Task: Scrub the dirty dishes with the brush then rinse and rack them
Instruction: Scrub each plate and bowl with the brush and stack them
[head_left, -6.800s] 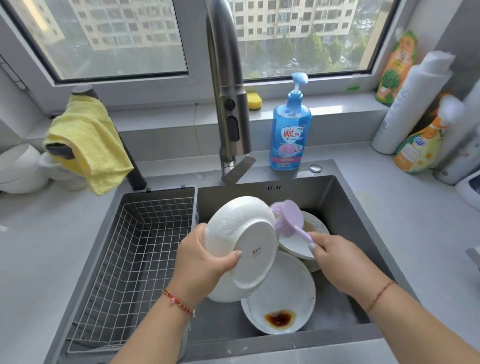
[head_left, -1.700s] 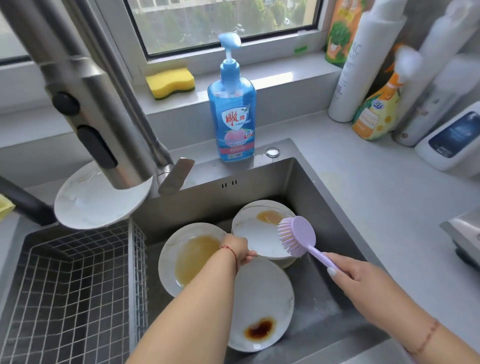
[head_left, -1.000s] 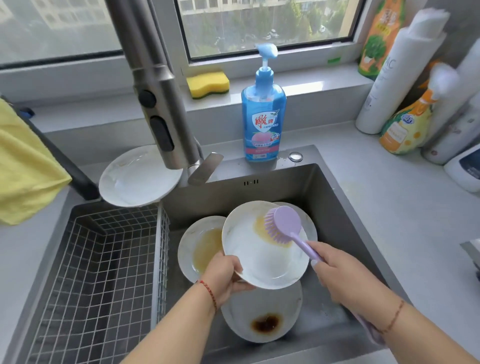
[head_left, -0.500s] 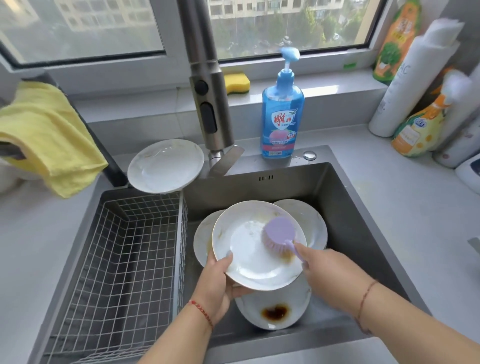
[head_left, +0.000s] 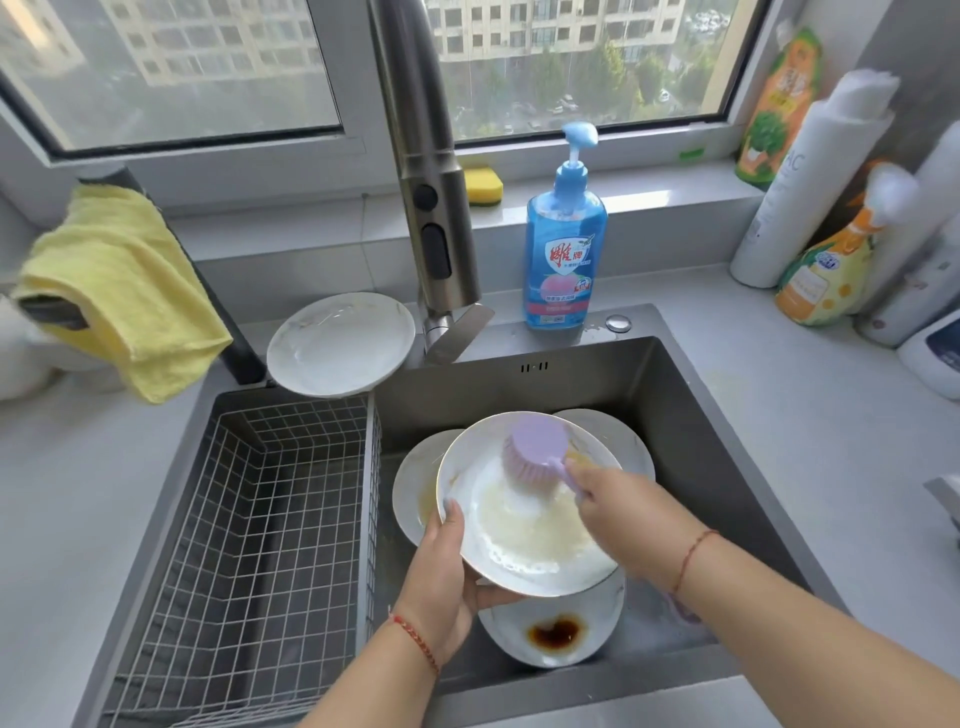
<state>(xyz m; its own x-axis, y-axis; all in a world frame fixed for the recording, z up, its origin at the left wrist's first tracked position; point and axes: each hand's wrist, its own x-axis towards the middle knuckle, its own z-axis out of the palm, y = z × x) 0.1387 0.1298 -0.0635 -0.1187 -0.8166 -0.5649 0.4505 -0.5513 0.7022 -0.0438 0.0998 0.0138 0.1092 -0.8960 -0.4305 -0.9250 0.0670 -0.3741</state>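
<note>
Scrubbing step, mid-task: left hand (head_left: 441, 577) gripping lower-left rim of held plate (head_left: 519, 530), thumb over rim, fingers curled beneath, plate tilted up above sink (head_left: 691, 415). Right hand (head_left: 618, 509) wrapped round handle of lilac brush (head_left: 535, 452), bristles pressed on plate's upper face near far rim. Yellowish film smeared across plate centre, so prob. not clean yet.

Next, by judgement: finish working film off, incl. rim and maybe underside, then rinse under tap (head_left: 431, 208), no water running visible atm, so needs tap lever turned, likely w/ brush hand freed or brush set down. Then into wire rack (head_left: 249, 519) on left of basin. Wet plate, soapy: firm grip needed, slip risk over stacked crockery below.

Count:
- Plates: 5 total. 1 in hand; 3 lying in sink beneath it, i.e. left sink plate (head_left: 415, 493) w/ yellowish residue, back sink plate (head_left: 618, 436), front sink plate (head_left: 550, 634) w/ dark brown sauce pool; 1 ledge plate (head_left: 337, 343) resting at sink's back-left edge, looks clean-ish.
- Brush: 1.
- Rack: 1, no dishes in it.
- Soap bottle (head_left: 566, 260): 1, blue pump, behind sink.
- Sponge (head_left: 483, 186): 1, yellow, on sill.
- Yellow cloth (head_left: 114, 286): 1, draped at left.
</note>
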